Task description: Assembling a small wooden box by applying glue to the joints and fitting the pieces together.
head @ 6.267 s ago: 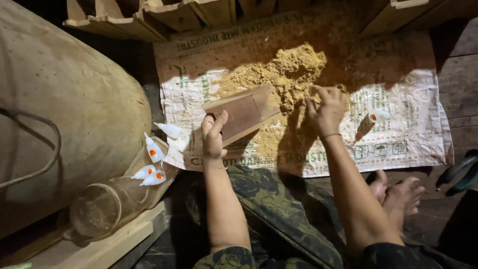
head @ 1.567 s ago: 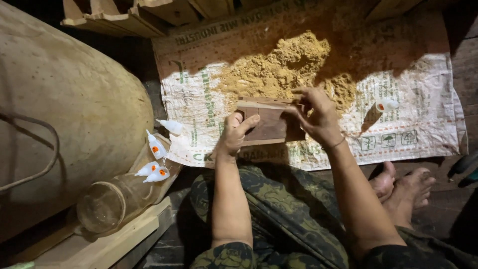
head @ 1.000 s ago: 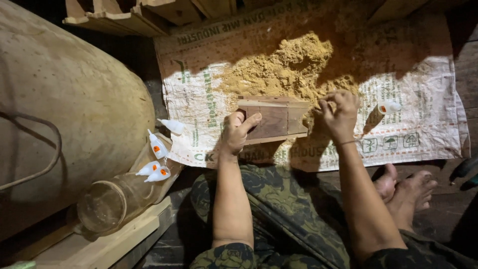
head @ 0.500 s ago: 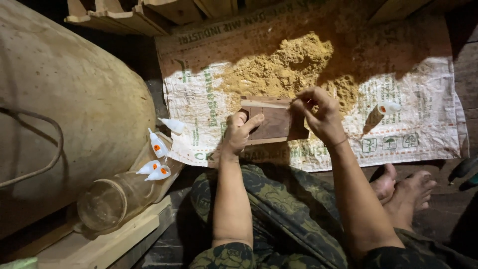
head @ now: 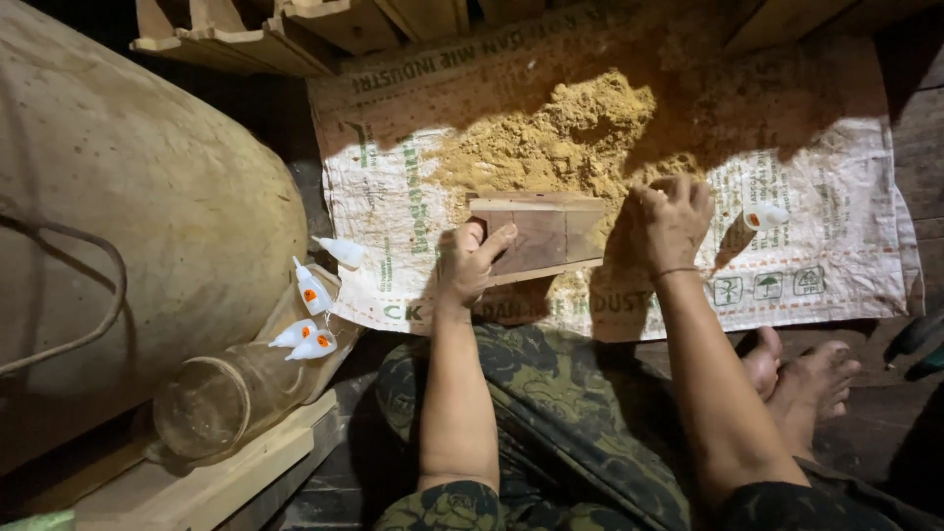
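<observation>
A small open wooden box (head: 546,234) lies on a printed woven sack (head: 836,187) spread on the floor. My left hand (head: 470,264) grips the box's left end, thumb along its near edge. My right hand (head: 669,221) rests knuckles-up on the sawdust just right of the box, fingers curled into the loose powder; whether it holds any is hidden. A pile of yellow sawdust (head: 560,138) lies behind the box. A small white bottle with an orange label (head: 764,215) lies on the sack to the right of my right hand.
A big rounded tan object (head: 128,216) fills the left side. A clear glass jar (head: 221,398) lies on a wooden plank (head: 206,482), with several small white bottles (head: 313,315) beside it. Wooden pieces (head: 295,29) stack at the back. My bare feet (head: 801,369) are at right.
My right hand has moved off the box's right end onto the sawdust beside it. My left hand has kept its hold on the box.
</observation>
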